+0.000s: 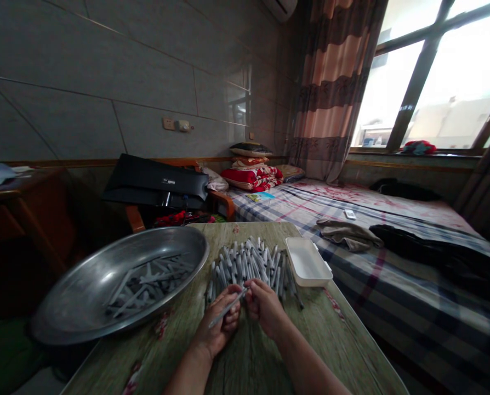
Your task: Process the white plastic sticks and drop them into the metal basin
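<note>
My left hand point(223, 319) is closed around a slim, whitish pen point(228, 308), which slants across its fingers. At the pen's upper end, the fingertips of my right hand point(263, 308) pinch it; any small part between them is too small to make out. Just beyond both hands lies a pile of similar pens point(247, 262) with pale barrels and some dark ends. To the left, a large oval metal basin point(76, 285) holds many more pens point(150, 285) lying in a jumble. An open white plastic box point(308, 263) stands right of the pile.
The green wood-patterned table point(311, 340) carries the basin, pile and box. Along its right side is a bed point(376, 263) with clothes and a small white object point(349, 214). Behind the table stands a wooden chair point(224, 204) with a black flat monitor point(158, 182) leaning on it.
</note>
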`<state>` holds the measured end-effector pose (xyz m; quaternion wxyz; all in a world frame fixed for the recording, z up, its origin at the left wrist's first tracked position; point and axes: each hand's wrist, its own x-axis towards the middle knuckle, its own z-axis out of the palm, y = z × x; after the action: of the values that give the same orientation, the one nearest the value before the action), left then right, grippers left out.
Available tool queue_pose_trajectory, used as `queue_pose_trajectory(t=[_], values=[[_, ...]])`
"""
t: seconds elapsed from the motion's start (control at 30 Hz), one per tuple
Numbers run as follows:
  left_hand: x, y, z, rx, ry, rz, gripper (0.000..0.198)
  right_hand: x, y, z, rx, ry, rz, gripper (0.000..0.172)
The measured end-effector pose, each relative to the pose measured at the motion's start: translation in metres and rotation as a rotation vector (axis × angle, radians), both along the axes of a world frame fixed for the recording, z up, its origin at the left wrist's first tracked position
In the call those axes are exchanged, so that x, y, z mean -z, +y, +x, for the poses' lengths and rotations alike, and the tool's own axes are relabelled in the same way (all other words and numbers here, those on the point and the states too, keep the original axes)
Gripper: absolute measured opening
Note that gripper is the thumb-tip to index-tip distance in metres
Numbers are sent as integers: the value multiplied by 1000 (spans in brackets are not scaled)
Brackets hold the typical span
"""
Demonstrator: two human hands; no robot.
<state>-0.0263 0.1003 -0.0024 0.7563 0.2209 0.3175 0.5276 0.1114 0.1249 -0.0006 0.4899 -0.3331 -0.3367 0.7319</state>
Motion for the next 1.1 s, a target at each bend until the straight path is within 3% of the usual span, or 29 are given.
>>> queue_pose_trajectory(t=[0.1, 0.2, 0.4, 0.57, 0.67, 0.8, 0.97, 1.1], values=[[-6, -1, 2, -73, -59, 9, 14, 2, 1, 0, 26, -8, 21, 43], [-12, -3, 5, -154, -20, 57, 23, 4, 1, 0, 36, 31, 19, 43], [-6, 1, 7, -423, 461, 262, 37, 3, 1, 0, -52, 10, -45, 30], [-5, 2, 7, -413, 410, 223, 43, 6, 0, 0, -101, -51, -135, 31], [-8, 1, 8, -421, 369, 219, 43, 9, -2, -2, -95, -147, -60, 46], [-9, 1, 9, -444, 361, 211, 43, 11, -3, -5, -88, -156, 36, 54], [-3, 4, 6, -477, 354, 201, 41, 7, -6, -7, -57, -118, 94, 49], [0, 5, 4, -476, 371, 230, 39, 3, -7, -6, -101, -56, 16, 45]])
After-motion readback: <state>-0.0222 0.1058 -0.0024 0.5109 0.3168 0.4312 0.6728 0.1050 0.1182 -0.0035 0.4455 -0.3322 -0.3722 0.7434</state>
